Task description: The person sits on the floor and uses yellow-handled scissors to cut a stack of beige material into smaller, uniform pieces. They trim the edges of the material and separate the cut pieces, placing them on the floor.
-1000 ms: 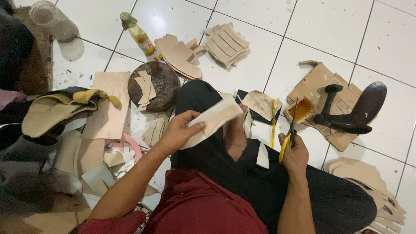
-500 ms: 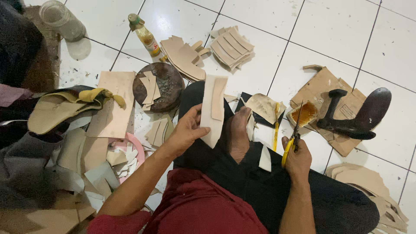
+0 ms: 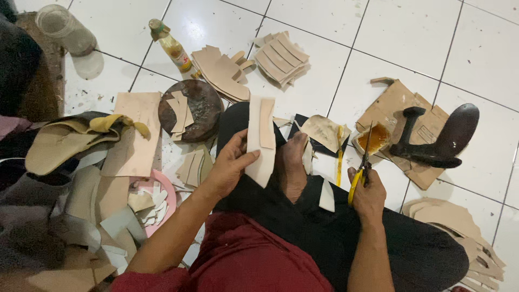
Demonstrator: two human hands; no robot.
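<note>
Left hand (image 3: 230, 165): fingers closed on tan leather strips (image 3: 260, 139), held above the lap.
Right hand (image 3: 369, 193): fist around yellow-handled scissors (image 3: 361, 165), blades up.
Risk: loose top strip may slip off; glue pot (image 3: 373, 139) just beyond the blades could tip.

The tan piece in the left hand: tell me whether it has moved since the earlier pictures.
Yes. The tan piece has swung from slanted to upright in the left hand, its top now nearer the round dark block.

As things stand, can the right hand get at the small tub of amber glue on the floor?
Probably yes: the right hand lies just short of the tub of amber glue, but it is holding yellow-handled scissors whose blades point at the tub.
</note>
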